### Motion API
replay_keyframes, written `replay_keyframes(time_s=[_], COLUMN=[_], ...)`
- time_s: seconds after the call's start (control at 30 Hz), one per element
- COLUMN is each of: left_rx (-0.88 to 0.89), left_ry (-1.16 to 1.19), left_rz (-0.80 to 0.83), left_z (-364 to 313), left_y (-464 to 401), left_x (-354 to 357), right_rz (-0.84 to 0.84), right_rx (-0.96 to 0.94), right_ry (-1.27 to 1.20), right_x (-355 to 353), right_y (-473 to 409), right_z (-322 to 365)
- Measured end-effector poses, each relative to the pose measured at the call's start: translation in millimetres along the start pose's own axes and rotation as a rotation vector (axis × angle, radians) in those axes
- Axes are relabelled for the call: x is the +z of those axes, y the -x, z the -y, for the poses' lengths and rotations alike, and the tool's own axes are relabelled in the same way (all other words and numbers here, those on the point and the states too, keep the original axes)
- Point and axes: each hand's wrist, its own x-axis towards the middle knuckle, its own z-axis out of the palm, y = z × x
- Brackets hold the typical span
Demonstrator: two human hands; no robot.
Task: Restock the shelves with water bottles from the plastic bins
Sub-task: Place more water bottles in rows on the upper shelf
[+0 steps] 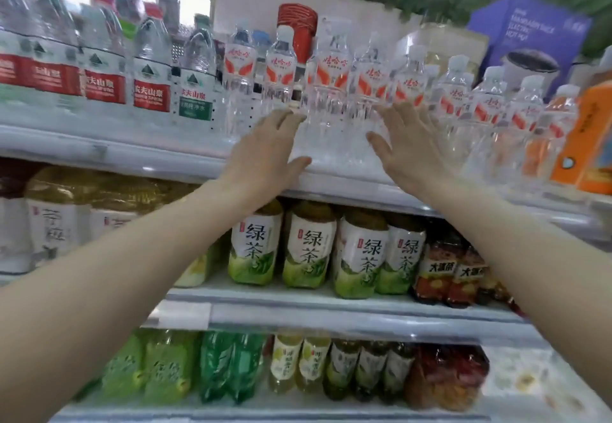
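So both hands are up at the top shelf (pixel 109 153), mid-frame. The left hand (pixel 265 151) and right hand (pixel 409 149) are each spread flat with straight fingers, bracketing a couple of clear water bottles (pixel 331 98) that stand in the front row, just above centre. Neither hand is wrapped around anything. Whether the fingertips actually touch the plastic I can't tell, it's too blurry there.

Handling-wise, I'd guess these are full, so a bit heavy for their size, with thin, slick walls that dent if squeezed. Best grab is around the ribbed lower body or the labelled waist, not the cap.

Hard to see: the plastic bins aren't in frame at all, the bottle bases smear into the shelf lip, and the back rows are hidden behind the front ones. Green tea bottles (pixel 308 247) sit 1 shelf below.
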Motion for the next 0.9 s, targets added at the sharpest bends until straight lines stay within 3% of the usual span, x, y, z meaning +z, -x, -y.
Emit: replay_keyframes(time_s=[0.27, 0.6, 0.9], left_rx=[0.289, 0.205, 0.063], left_ry=[-0.066, 0.05, 0.153], left_rz=[0.106, 0.492, 0.756], left_z=[22, 60, 79], left_y=[135, 331, 563], left_x=[14, 112, 230], right_rz=[0.207, 0.543, 0.734], right_rx=[-0.161, -0.163, -0.055], right_ry=[0.093, -0.105, -0.289], right_x=[18, 119, 272], right_y=[157, 353, 565], right_z=[75, 142, 196])
